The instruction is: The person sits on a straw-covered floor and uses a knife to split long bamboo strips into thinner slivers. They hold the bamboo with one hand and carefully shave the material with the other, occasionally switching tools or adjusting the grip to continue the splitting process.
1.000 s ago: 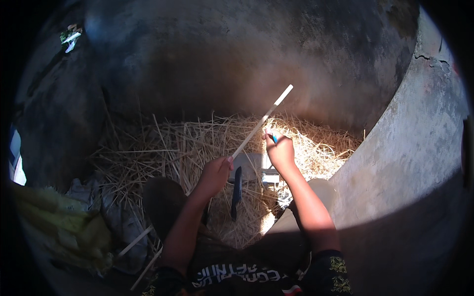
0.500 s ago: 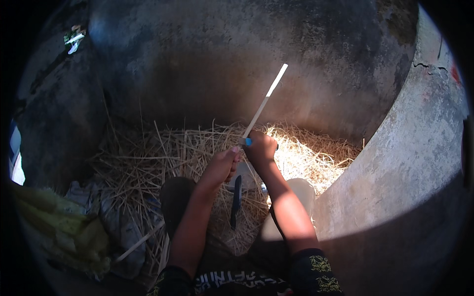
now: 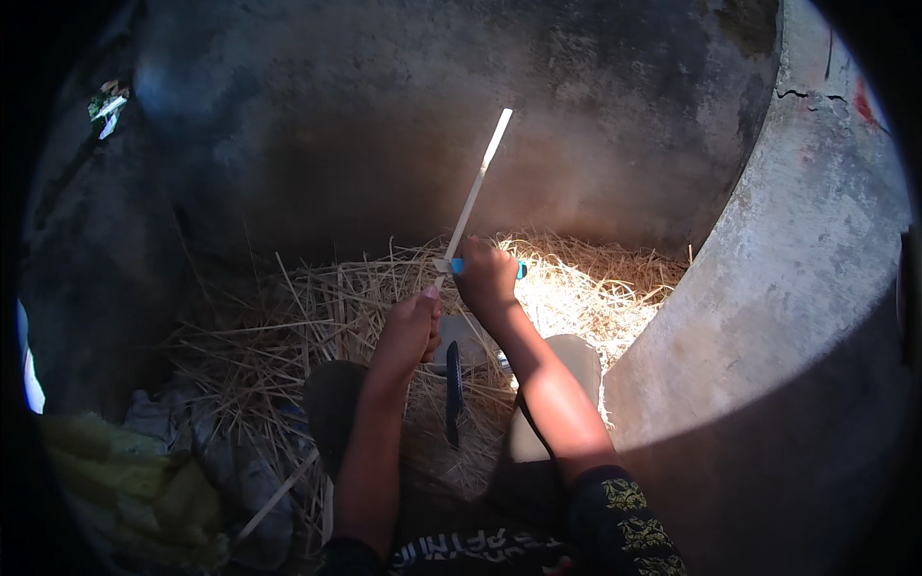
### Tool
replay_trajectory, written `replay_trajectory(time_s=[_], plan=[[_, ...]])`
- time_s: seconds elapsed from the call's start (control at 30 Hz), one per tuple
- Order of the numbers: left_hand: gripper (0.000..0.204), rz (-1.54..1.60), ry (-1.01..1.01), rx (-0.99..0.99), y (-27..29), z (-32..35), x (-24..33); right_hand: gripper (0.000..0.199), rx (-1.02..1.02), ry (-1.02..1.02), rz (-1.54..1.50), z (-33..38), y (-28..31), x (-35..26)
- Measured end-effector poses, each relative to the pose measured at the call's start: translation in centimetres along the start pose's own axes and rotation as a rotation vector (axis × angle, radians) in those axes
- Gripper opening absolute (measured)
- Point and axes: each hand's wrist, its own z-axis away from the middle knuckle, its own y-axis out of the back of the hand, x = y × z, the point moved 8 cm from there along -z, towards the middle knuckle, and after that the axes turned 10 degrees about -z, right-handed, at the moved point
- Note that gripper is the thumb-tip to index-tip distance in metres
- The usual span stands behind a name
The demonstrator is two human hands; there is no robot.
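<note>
Curling shut around the near end of a pale thin stick (image 3: 474, 197), the fingers (image 3: 431, 309) of the left hand (image 3: 411, 331), thumb side turned up toward the stick. Closing tight on a small blue-handled tool (image 3: 488, 268), the fingers of the right hand (image 3: 487, 283), knuckles facing the camera and the blue ends poking out on either side of the fist. Pressing that tool against the stick just above the left hand, right where the stick's near end is sitting; whether a blade is touching the wood, impossible to tell.

Slanting up and to the right from the two hands, the stick, its far tip catching sunlight against the dark wall. Holding close together, both hands, nearly touching, raised above the lap.

Reaching forward from the lower edge, both bare forearms, the left one running almost straight up the picture, the right one angling in from the lower right, with a dark sleeve bearing a yellow pattern at the elbow.

Lying below the hands, between the two forearms, a dark narrow blade-like object (image 3: 453, 394), pointing near to far. Spreading all around beneath and beyond the hands, loose straw (image 3: 317, 317), brightly lit at the far right. Curving round on the right, a thick grey concrete wall (image 3: 797, 317). Bunching at the near left, a yellow-green cloth (image 3: 125, 480).
</note>
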Motion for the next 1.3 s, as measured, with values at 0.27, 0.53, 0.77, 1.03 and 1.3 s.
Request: replay_trajectory(time_s=[0.27, 0.53, 0.77, 1.03, 1.3], plan=[[0.034, 0.108, 0.014, -0.11, -0.3, -0.6, -0.7, 0.009, 0.013, -0.016, 0.013, -1.4, 1.3, 0.5], [0.034, 0.069, 0.042, -0.157, -1.8, -0.1, -0.7, 0.003, 0.125, -0.059, 0.059, -2.5, 3.3, 2.7], [0.033, -0.044, 0.117, -0.089, -2.0, -0.1, -3.4, 0.01, -0.128, -0.44, 0.132, -2.1, 0.2, 10.1], [0.033, 0.0, 0.162, -0.108, -4.0, 1.6, -3.9, 0.012, -0.039, -0.33, 0.246, -1.4, 1.0, 11.3], [0.033, 0.16, 0.185, -0.138, -8.7, 1.9, -4.5, 0.025, -0.185, -0.549, 0.007, -1.0, 3.3, 13.2]])
